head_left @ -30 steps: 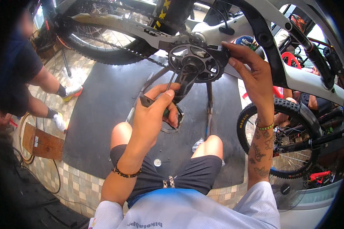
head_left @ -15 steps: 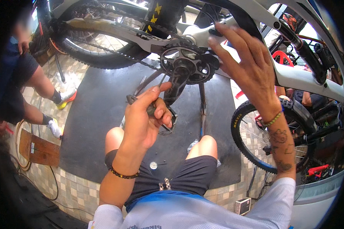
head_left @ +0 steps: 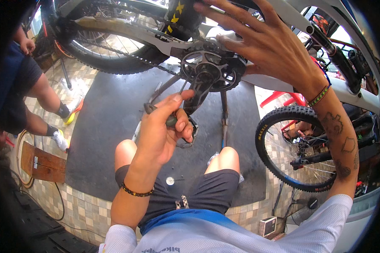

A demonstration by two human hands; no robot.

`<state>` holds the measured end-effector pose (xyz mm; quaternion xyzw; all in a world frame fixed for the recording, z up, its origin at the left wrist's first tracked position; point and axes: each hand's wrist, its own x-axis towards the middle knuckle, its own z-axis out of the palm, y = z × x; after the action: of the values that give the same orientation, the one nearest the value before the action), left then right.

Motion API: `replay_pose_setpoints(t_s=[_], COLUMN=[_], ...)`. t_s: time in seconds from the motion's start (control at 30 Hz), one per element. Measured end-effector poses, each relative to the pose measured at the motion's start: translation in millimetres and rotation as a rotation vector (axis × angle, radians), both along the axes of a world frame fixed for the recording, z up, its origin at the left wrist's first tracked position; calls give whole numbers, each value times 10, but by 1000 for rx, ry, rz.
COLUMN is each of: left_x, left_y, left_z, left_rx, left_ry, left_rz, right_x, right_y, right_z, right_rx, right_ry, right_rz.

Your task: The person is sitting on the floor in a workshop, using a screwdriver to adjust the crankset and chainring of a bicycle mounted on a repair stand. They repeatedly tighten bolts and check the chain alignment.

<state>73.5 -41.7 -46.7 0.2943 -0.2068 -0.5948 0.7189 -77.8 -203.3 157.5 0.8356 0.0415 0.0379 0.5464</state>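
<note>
Swings the right grip (head_left: 268, 48) up and inward over the bike since half a second ago, carrying the tattooed forearm outward and fanning the fingers wider; keeps the left grip (head_left: 158, 130) in nearly the same spot below the crank. Holds the right fingers well apart, back of the hand to the camera, in front of the white frame (head_left: 268, 83) and just beside the chainring (head_left: 204, 68); impossible to tell from this angle whether touching either. Clamps the left thumb and fingers around a dark-handled hand tool (head_left: 172, 121), with the slim shaft slanting up toward the chainring, beside the black crank arm (head_left: 197, 95); too small to tell whether touching at the tip. Points the left index finger toward the crank arm, just above a pedal (head_left: 194, 127) partly hidden behind the curled fingers. Shows, to the left of the chainring, a chain (head_left: 126, 54) running past a black tyre (head_left: 114, 67). Sits with knees bent over a black mat (head_left: 101, 139), with a small white disc (head_left: 169, 181) lying on it. Includes at right a knobbly-tyred wheel (head_left: 268, 156); at left, a wooden board (head_left: 42, 162) near a standing person (head_left: 19, 84) in dark shorts.
</note>
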Motion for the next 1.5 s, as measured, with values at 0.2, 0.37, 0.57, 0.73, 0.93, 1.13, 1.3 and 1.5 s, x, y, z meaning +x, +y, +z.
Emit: replay_pose_setpoints(t_s=[0.2, 0.37, 0.57, 0.73, 0.93, 1.13, 1.3, 1.5], left_x=[6, -138, -133, -555, -635, -677, -725, -728], left_y=[-9, 12, 147, 287, -79, -119, -73, -51], left_z=[-6, 104, -22, 221, 213, 188, 369, 497], left_rx=[-13, 75, -30, 46, -23, -33, 29, 64], left_ry=[-63, -214, -110, -516, -535, -462, -61, 162], left_rz=[7, 166, 191, 248, 292, 305, 146, 51], right_x=[0, 23, -16, 10, -11, -30, -42, -88], right_y=[-187, -54, -92, -62, -158, -144, -228, -176], right_z=[-15, 12, -48, -14, -33, -29, -64, -39], right_rx=[197, 274, 219, 269, 263, 242, 196, 216], right_ry=[-28, -65, -105, -83, -81, -60, -83, -85], right_rz=[55, 13, 77, 46, 128, 185, 232, 187])
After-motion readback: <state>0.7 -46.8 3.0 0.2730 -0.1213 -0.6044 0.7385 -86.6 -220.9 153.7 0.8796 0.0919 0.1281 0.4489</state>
